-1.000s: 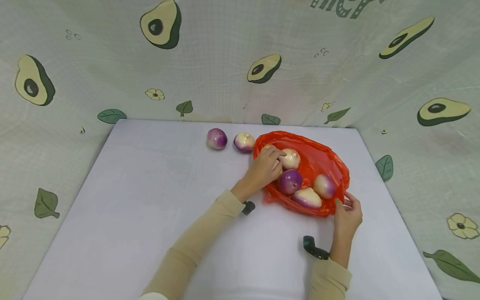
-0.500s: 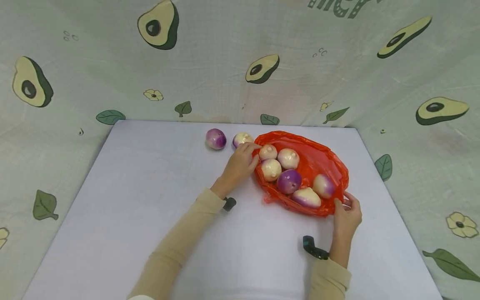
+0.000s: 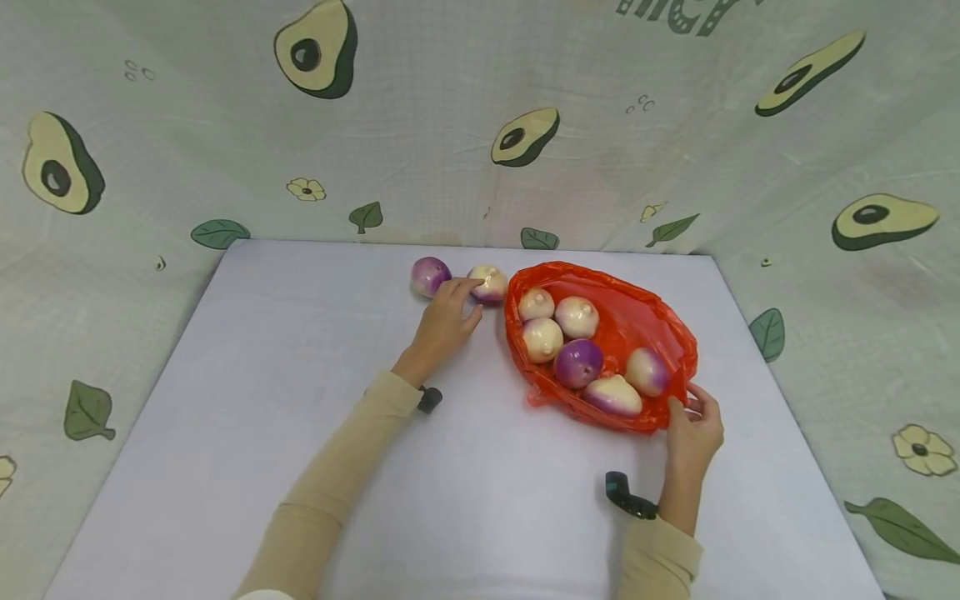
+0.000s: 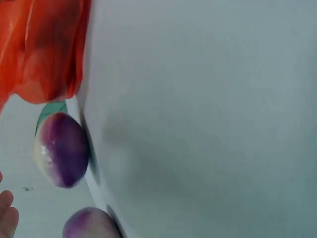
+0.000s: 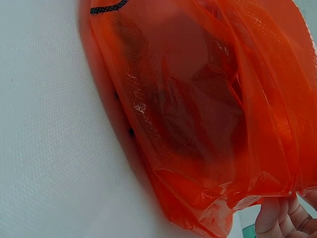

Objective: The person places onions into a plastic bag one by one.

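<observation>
In the head view my left hand (image 3: pixel 441 327) reaches between two round purple-and-white vegetables, which look like turnips, at the back of the table. Its fingertips overlap the left edge of the whiter turnip (image 3: pixel 491 284); contact cannot be told. Behind the hand lies the more purple turnip (image 3: pixel 430 276), partly covered. My left fingers (image 4: pixel 9 218) show at the edge of the left wrist view, holding nothing. A red plastic bag (image 3: pixel 647 310) lies wide-mouthed at the right, with several turnips (image 3: pixel 578 363) inside. My right hand (image 3: pixel 694 423) pinches its right front rim.
The white table (image 3: pixel 285 375) meets a pale cloth backdrop (image 3: pixel 420 150) printed with avocados and leaves. A dark wrist camera (image 3: pixel 628 498) sits at my right wrist. The bag stands close to the whiter turnip.
My left hand has withdrawn from inside the bag and moved left, to the turnips at the back. The turnips in the bag are now uncovered. My right hand keeps holding the rim.
</observation>
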The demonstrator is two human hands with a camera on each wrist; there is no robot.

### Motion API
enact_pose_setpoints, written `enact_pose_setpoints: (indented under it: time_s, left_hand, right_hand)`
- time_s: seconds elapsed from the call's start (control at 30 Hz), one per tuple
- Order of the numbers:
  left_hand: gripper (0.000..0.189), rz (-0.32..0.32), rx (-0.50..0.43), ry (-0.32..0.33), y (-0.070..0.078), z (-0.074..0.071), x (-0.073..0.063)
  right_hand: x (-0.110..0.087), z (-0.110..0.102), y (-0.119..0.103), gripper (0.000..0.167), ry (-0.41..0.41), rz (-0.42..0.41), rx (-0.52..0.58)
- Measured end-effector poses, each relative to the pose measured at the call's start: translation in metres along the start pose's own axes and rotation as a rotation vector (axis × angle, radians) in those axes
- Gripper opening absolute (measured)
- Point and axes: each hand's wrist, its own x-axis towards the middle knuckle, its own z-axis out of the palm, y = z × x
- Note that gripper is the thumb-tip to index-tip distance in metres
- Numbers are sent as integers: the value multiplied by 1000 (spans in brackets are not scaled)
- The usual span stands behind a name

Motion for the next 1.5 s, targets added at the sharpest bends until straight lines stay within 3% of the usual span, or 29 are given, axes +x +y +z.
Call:
enact_pose_setpoints:
  time_s: [0.2, 0.7, 0.97, 1.3, 1.5]
  left_hand:
    - [42, -64, 15, -22, -13, -4, 2]
    - [41, -83, 1, 115, -51, -8, 12]
    - [45, -196, 5, 53, -61, -10, 13]
    - [54, -274, 20, -36, -68, -9, 20]
    - [57, -356, -4, -100, -75, -9, 24]
  right_hand:
    - [0, 0, 0, 40, -1, -4, 5]
    - [1, 0, 1, 40, -3, 15, -10]
    - [0, -1, 0, 41, -16, 0, -37]
    - [0, 1, 0, 42, -19, 0, -27]
    - [0, 2, -1, 41, -10, 16, -13]
